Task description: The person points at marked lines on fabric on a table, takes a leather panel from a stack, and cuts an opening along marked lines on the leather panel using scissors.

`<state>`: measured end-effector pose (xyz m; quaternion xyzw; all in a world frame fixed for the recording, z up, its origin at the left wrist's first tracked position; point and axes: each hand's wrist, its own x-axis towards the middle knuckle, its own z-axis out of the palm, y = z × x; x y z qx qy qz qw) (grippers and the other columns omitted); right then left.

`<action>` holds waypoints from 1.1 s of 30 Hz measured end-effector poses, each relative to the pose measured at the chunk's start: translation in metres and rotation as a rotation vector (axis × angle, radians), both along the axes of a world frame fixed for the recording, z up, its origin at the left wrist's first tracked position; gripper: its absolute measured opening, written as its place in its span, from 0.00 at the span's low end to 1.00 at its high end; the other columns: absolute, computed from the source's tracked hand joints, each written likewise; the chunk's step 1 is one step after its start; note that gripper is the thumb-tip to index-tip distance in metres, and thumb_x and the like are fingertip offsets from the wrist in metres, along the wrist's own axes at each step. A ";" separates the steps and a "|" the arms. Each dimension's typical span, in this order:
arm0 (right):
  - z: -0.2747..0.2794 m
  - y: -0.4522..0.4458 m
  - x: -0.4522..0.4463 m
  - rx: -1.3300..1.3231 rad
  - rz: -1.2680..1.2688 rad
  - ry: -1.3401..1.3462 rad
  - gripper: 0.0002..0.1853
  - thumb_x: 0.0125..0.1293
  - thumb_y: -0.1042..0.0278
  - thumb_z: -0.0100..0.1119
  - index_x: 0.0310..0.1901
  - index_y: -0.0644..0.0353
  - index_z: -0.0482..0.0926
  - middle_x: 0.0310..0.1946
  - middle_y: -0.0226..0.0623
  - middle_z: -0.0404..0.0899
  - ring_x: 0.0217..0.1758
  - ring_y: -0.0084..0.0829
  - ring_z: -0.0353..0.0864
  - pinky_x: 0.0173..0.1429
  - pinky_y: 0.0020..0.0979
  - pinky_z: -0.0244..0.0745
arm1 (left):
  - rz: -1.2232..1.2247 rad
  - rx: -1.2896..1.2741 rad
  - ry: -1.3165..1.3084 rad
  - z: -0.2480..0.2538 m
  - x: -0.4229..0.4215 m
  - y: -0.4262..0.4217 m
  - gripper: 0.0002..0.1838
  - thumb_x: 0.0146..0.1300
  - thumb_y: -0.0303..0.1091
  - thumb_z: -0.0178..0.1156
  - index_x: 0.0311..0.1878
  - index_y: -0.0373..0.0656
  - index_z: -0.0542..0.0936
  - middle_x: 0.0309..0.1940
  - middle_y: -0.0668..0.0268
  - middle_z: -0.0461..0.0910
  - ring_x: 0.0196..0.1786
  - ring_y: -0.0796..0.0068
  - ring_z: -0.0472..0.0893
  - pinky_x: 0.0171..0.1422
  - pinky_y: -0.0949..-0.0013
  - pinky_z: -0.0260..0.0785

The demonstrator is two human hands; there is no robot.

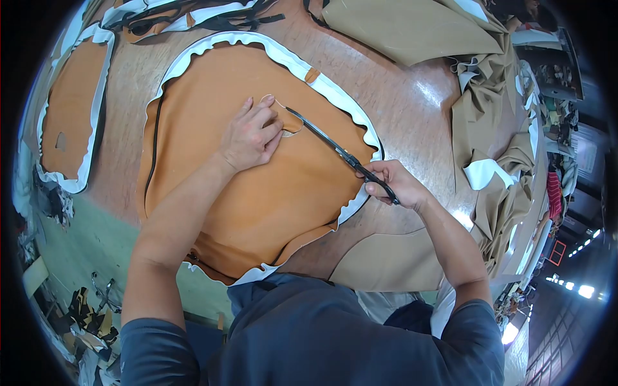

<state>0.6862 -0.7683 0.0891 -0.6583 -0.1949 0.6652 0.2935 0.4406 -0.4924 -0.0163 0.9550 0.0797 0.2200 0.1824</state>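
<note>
A large tan-orange leather piece [257, 186] with a white fabric edge lies on the wooden table. My left hand [256, 136] presses on its upper middle, beside a small cut opening [290, 133]; thumb and fingers are bent together near a thin thread [277, 101]. Long black scissors [331, 143] are in my right hand [394, 182], at the piece's right edge. Their blades point up and left, with the tip close to the opening and my left fingertips. Whether my left fingers pinch the leather or the thread is too small to tell.
A narrower orange piece [72, 106] with white edging lies at the left. Black and orange strips [193, 18] are at the top. Beige material [412, 29] spreads over the upper right, more is bunched [479, 122] at the right, and a flat beige piece [389, 262] lies near my body.
</note>
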 end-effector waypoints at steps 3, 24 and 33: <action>-0.004 0.002 0.005 0.001 0.006 0.007 0.32 0.63 0.51 0.83 0.58 0.68 0.82 0.22 0.24 0.76 0.18 0.15 0.69 0.21 0.22 0.60 | 0.003 0.000 -0.003 0.000 0.000 0.000 0.06 0.65 0.33 0.71 0.43 0.45 0.88 0.49 0.63 0.82 0.73 0.54 0.79 0.75 0.38 0.74; 0.003 0.022 0.030 -0.004 0.129 -0.040 0.29 0.61 0.51 0.85 0.52 0.66 0.84 0.21 0.18 0.72 0.21 0.13 0.66 0.25 0.21 0.56 | -0.008 0.012 -0.070 0.001 0.001 0.001 0.06 0.61 0.33 0.72 0.40 0.44 0.87 0.46 0.65 0.81 0.55 0.60 0.79 0.73 0.43 0.73; -0.004 0.013 0.025 -0.004 0.095 -0.010 0.28 0.63 0.55 0.84 0.55 0.68 0.83 0.21 0.20 0.74 0.19 0.13 0.68 0.23 0.21 0.57 | -0.002 0.026 -0.061 0.002 0.002 0.001 0.07 0.61 0.33 0.72 0.39 0.44 0.87 0.46 0.65 0.81 0.56 0.60 0.79 0.74 0.42 0.73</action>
